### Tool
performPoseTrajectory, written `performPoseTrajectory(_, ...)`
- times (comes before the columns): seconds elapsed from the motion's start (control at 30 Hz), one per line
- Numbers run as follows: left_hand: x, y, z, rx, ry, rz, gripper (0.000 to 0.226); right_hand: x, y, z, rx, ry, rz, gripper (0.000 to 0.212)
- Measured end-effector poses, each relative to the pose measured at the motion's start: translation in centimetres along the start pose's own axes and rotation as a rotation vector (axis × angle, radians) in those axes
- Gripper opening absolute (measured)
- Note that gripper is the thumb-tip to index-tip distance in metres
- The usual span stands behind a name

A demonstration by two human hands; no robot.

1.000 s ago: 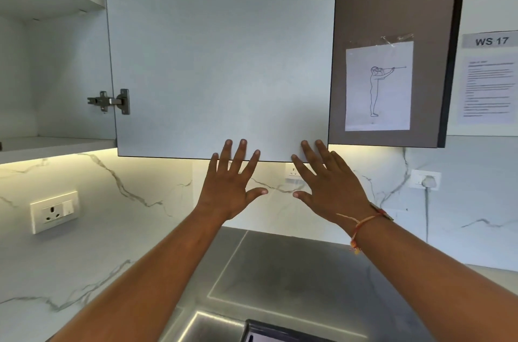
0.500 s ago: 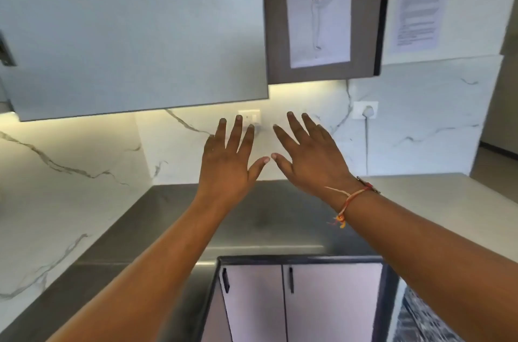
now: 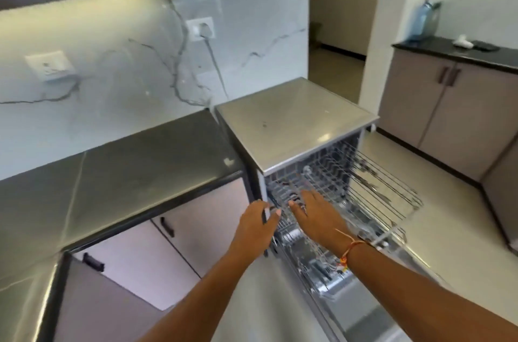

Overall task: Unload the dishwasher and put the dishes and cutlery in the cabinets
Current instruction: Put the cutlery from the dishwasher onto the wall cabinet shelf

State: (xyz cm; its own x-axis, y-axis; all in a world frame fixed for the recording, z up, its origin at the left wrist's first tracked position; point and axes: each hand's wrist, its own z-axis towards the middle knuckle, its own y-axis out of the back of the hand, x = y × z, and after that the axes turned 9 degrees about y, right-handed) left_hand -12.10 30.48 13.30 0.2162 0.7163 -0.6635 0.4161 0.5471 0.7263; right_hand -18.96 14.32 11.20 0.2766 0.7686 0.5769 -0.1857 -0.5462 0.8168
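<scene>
**Open dishwasher at the counter's end**

A veined marble wall (image 3: pixel 112 61) rises behind the dishwasher (image 3: pixel 294 131). Pale floor (image 3: pixel 434 201) lies to its right and a dark countertop (image 3: pixel 126 179) abuts its left. Its upper rack (image 3: pixel 378 187) is pulled out. The right hand (image 3: pixel 314 215) hovers above the rack, fingers spread. The left hand (image 3: pixel 256 225) is at the dishwasher's front-left edge, its grip too blurred to tell.

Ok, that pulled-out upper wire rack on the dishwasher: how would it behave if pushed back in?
The upper rack looks like a rigid wire grid, so it probably moves as one stiff piece. It juts from the dishwasher, so it likely slides on rails rather than tipping. Open wirework suggests light for its size, though blur hides its contents.
</scene>
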Motion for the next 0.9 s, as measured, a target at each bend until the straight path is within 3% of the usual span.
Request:
performPoseTrajectory(0.2, -3.1, -9.8, 0.8, 0.254, 0.061, 0.023, 0.029, -10.4, 0.7, -4.0, 0.019, -0.261, 0.123, 0.066)
performPoseTrajectory(0.33, -4.6, -13.0, 3.1, 0.348, 0.015, 0.127, 0.045, -14.4, 0.7, -4.4, -0.012, -0.325, 0.19, 0.071)
performPoseTrajectory(0.7, -4.5, -20.7, 16.0, 0.456, -0.035, 0.316, 0.048, -22.6, -0.2, 0.7, -0.034, -0.507, 0.236, 0.055)
performPoseTrajectory(0.9, -5.3, -26.4, 26.3, 0.485, -0.185, 0.395, 0.039, -26.8, -1.0, 7.3, -0.016, -0.643, 0.213, 0.054)
